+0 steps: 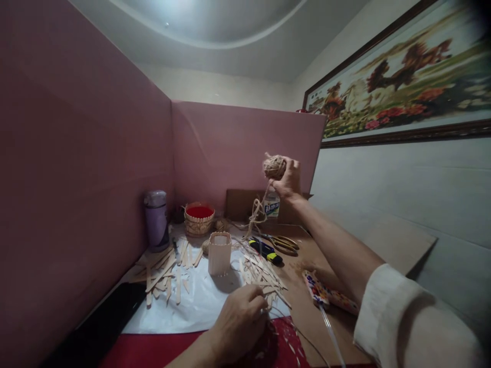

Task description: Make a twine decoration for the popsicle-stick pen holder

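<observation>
My right hand [288,180] is raised above the table, closed around a ball of jute twine [273,166]. A loose strand of twine [256,214] hangs from the ball down toward the table. My left hand [238,321] rests low near the table's front, fingers pinched together by a pile of wooden craft sticks [261,276]; it seems to pinch the twine's end, but I cannot make that out. A small holder built of sticks [219,252] stands upright on white paper [199,301] just beyond my left hand.
More sticks [164,273] lie scattered at left. A purple bottle [156,220], a stick basket with red inside [199,219], a small water bottle [272,207], scissors [283,242], a blue-yellow utility knife [266,251] and a patterned glue gun [320,292] surround the work. Pink partitions [238,148] wall the desk.
</observation>
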`<state>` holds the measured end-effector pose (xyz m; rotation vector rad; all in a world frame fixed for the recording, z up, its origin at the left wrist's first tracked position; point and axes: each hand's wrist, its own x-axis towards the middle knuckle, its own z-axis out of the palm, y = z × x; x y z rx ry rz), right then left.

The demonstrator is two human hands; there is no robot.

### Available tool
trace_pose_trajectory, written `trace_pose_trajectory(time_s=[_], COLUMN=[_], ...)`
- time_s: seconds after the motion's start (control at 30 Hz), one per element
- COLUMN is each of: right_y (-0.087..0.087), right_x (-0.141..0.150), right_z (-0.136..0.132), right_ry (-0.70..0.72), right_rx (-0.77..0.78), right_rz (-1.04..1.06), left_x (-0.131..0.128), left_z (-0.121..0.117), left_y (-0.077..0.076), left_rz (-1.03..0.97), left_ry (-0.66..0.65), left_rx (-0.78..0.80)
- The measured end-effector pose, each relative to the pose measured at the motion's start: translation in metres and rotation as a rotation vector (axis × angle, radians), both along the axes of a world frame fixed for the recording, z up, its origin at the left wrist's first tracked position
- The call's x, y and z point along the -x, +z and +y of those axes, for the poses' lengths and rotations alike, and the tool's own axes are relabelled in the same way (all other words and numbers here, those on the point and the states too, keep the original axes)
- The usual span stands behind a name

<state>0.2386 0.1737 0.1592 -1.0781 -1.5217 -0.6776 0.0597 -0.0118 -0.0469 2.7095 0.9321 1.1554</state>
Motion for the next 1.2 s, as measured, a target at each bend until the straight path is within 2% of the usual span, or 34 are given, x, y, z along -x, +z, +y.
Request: trace_pose_trajectory(time_s=[0.1,0.17,0.27,0.4,0.43,0.5,0.57,0.63,0.73,0.8,0.87,0.9,0.97,1.07,1.1,1.2], right_y=[0.006,0.010,0.009,-0.006,-0.012,-0.023,-0.036,-0.049,-0.069,-0.080,-0.087,-0.090,-0.094,-0.095,-0.093,-0.083], right_x=[-0.002,0.001,0.012,0.033,0.039,0.048,0.056,0.064,0.076,0.086,0.095,0.099,0.102,0.099,0.096,0.088], right_z=[-0.013,-0.025,-0.046,-0.072,-0.078,-0.087,-0.094,-0.096,-0.097,-0.099,-0.104,-0.108,-0.115,-0.129,-0.134,-0.150], right_ry=[0.031,0.118,0.367,0.655,0.715,0.811,0.870,0.913,1.024,1.162,1.325,1.367,1.342,1.162,1.101,0.949], right_rx=[-0.051,-0.072,-0.042,-0.071,-0.037,0.034,0.091,0.196,0.495,0.719,0.942,1.027,1.096,1.010,0.968,0.830], right_rz=[-0.003,-0.040,-0.219,-0.395,-0.444,-0.490,-0.458,-0.323,0.213,0.572,0.704,0.706,0.673,0.526,0.429,0.083], left_x=[0.004,0.009,0.016,0.022,0.024,0.027,0.032,0.038,0.048,0.053,0.058,0.060,0.066,0.080,0.085,0.100], left_z=[0.003,0.009,0.023,0.043,0.047,0.055,0.060,0.064,0.069,0.070,0.071,0.070,0.070,0.073,0.075,0.081], left_y=[0.006,0.020,0.062,0.128,0.140,0.153,0.156,0.151,0.143,0.141,0.141,0.142,0.144,0.148,0.148,0.148], left_rz=[-0.081,-0.175,-0.412,-0.831,-0.915,-1.064,-1.104,-1.142,-1.254,-1.279,-1.298,-1.311,-1.339,-1.304,-1.270,-1.084], left_ry=[0.041,0.077,0.133,0.161,0.130,-0.005,-0.217,-0.329,-0.343,-0.344,-0.336,-0.322,-0.285,-0.198,-0.133,0.195], left_rx=[0.021,0.042,0.060,0.098,0.142,0.336,0.581,0.696,0.727,0.749,0.754,0.752,0.722,0.625,0.563,0.319])
